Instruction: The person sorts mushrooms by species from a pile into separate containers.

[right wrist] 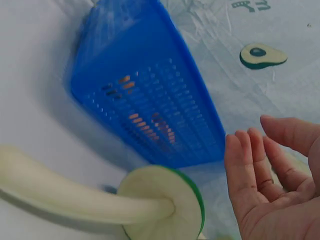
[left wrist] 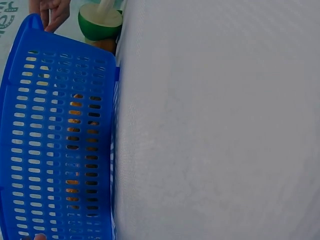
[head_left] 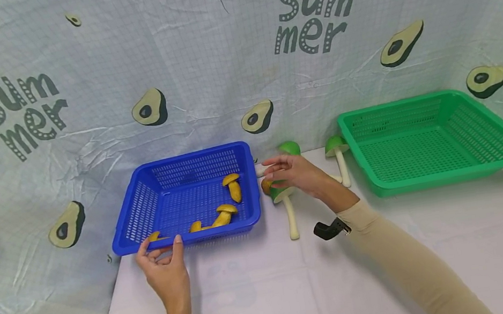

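Note:
My left hand [head_left: 168,278] grips the near rim of the blue basket [head_left: 188,158] at its left part; a fingertip [left wrist: 40,237] shows at the basket wall in the left wrist view. Inside lie several yellow mushrooms [head_left: 235,191], some partly hidden behind the near rim. Just right of the basket, my right hand [head_left: 300,174] hovers with loosely bent fingers and holds nothing. Below it lies a green-capped mushroom [head_left: 291,219] with a long pale stem, its cap partly covered by the fingers. A brownish rounded thing [head_left: 265,186] peeks out beside that cap.
A green basket [head_left: 440,177] stands at the right, with no mushrooms inside. Another green-capped mushroom [head_left: 342,165] leans by its left side, and a green cap [head_left: 289,147] shows behind my right hand. A printed cloth [head_left: 218,64] hangs behind the table [head_left: 272,295].

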Demonstrator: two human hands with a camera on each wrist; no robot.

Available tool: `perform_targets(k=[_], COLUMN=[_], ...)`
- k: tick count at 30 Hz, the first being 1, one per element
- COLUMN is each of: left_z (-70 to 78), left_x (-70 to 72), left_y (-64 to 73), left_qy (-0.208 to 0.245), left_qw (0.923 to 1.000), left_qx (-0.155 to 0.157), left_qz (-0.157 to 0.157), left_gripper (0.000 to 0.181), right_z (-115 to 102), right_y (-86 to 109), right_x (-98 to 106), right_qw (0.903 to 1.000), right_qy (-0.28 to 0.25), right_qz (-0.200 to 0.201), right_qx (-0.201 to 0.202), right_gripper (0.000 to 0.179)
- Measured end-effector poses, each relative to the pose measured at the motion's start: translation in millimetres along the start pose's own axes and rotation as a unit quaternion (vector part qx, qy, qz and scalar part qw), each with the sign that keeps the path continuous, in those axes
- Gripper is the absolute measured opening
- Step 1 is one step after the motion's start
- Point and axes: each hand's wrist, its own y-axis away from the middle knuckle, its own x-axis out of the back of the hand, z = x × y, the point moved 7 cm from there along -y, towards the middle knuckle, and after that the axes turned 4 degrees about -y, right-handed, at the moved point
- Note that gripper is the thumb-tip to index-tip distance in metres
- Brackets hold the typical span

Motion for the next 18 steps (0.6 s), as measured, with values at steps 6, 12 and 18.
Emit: perform_targets(k=[6, 12, 18], left_z=[-0.9, -1.5, -2.1], left_x=[0.0, -0.7, -1.2], left_y=[-0.4, -1.4, -1.6], left_qy=[0.002, 0.007, 0.009], left_qw=[1.0000, 1.0000, 1.0000], left_qx=[0.001, 0.000, -0.001], left_qz=[0.000, 0.002, 0.001], left_gripper=[0.073, 0.073, 0.072], right_z=[-0.4, 2.0, 6.5], right_y=[-10.5, -18.9, -25.6], right_x=[10.6, 18.9, 20.6], right_qw=[0.9998, 0.9995, 0.9983], right_qy=[-0.009, -0.008, 0.035], right_qz=[-0.004, 0.009, -0.014], right_qx=[0.018, 0.028, 0.044], right_gripper=[0.041, 0.042, 0.046])
